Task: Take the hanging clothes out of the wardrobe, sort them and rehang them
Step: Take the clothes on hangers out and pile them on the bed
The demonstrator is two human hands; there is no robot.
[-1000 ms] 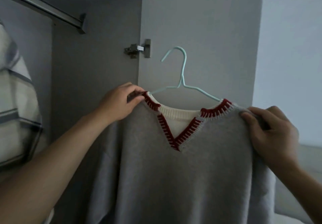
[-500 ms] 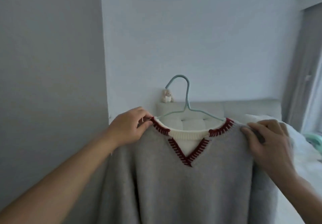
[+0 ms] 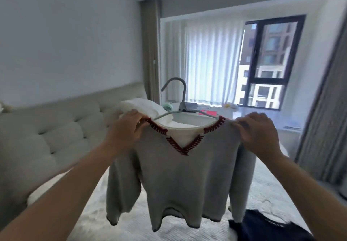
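A grey knitted V-neck sweater with dark red stitched trim and a cream inner collar [image 3: 180,180] hangs in the air on a pale blue-green wire hanger [image 3: 181,98], held up over a bed covered in a light, textured spread [image 3: 266,188]. The left hand [image 3: 124,128] is pinched closed on the sweater's left shoulder just beside the red trim, and the right hand [image 3: 257,130] is closed the same way on the right shoulder, so the garment is stretched flat between the 2 hands with its front facing the camera. The hanger's hook stands upright above the neckline. Both sleeves dangle at the sides, and the hem hangs just above the bedspread; whether it touches is hard to tell.

At the lower right, a dark navy piece of clothing [image 3: 266,227] lies crumpled on the bed, near the sweater's right sleeve. To the left runs a cream tufted padded headboard [image 3: 56,128] against a plain white wall. Behind the sweater's left shoulder sits what may be a white bundle of bedding or a pillow [image 3: 142,105], somewhat blurred. Beyond it, white sheer curtains [image 3: 210,62] cover part of a black-framed window [image 3: 272,60] showing buildings outside.
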